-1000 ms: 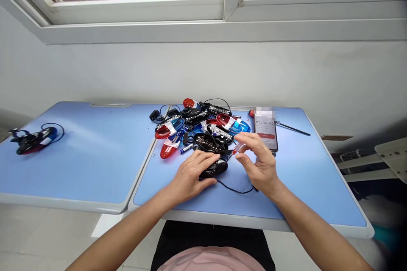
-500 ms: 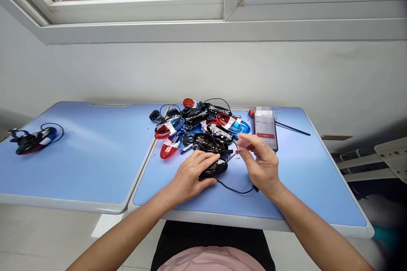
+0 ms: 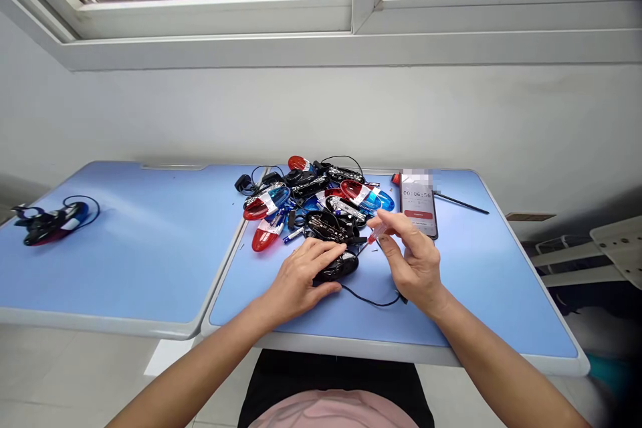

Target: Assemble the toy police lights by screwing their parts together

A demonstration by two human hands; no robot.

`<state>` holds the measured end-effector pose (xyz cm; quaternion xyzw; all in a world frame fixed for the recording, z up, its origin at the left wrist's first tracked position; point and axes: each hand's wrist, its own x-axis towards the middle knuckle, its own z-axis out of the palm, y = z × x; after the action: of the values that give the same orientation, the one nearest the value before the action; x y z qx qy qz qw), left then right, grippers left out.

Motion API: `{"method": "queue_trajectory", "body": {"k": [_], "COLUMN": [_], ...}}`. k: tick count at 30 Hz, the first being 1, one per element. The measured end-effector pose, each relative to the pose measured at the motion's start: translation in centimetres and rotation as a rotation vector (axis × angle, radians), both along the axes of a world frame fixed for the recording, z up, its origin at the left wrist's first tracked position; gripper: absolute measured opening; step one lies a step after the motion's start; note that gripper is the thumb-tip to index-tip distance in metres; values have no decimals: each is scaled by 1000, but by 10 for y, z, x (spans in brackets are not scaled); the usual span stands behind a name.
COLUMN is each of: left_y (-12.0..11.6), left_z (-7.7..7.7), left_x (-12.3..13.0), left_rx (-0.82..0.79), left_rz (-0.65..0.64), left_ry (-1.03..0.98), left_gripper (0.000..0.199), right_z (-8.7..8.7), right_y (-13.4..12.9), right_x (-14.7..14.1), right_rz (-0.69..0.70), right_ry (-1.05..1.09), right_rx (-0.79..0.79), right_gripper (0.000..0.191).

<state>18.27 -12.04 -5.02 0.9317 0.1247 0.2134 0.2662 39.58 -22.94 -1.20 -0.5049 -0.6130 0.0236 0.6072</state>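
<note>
My left hand rests over a glossy black computer mouse and holds it on the blue tabletop. Its thin black cable curves toward my right. My right hand pinches a slim translucent tube with a red tip, possibly a small syringe, just above and to the right of the mouse. Behind my hands lies a heap of red and blue translucent shells and black circuit-like parts, with small blue pieces among them.
A smartphone showing a running timer lies right of the heap, with a red-handled screwdriver behind it. A similar black, blue and red assembled item lies on the left blue table. Window frames and a wall stand behind.
My right hand has turned and brought the slim tube closer to the mouse, its tip angled down-left. My left hand stays on the mouse, and the timer has advanced by one second.
</note>
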Motion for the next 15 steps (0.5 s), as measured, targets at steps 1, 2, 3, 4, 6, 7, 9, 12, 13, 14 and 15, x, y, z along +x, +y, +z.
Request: {"method": "queue_trajectory", "body": {"k": [1,2,3,4,6,7,9,12,13,14,15], "left_y": [0,0,0,0,0,0,1,1,1,1,0], "left_z": [0,0,0,-1,-1,-1,-1,-1,-1,0,0], "left_x": [0,0,0,0,0,0,0,0,0,0,0], "left_rx": [1,2,2,2,1,0,-2,-6,-7,-6,-5], "left_rz": [-1,-3,-3,-3,-3,-3,-3,-1,-1,-3,-4], "left_ry": [-3,-4,-6,-7,-7,-7,-5,3,6,8,9], "left_gripper": [75,75,76,76,75,75,74,74,75,75,75], "right_z": [0,0,0,0,0,1,2,3,3,2,1], "right_y": [0,0,1,1,1,1,0,-1,0,0,0], "right_x": [0,0,0,0,0,0,0,0,0,0,0], "right_rz": [11,15,11,0,-24,-31,-24,-8,-15,-32,-53], "right_ry": [-20,-36,-44,-43,-28,-18,-6,-20,-22,-19,-9], "right_rx": [18,37,53,63,57,46,22,27,33,33,25], "right_gripper": [50,48,45,43,41,42,46,43,39,36,33]}}
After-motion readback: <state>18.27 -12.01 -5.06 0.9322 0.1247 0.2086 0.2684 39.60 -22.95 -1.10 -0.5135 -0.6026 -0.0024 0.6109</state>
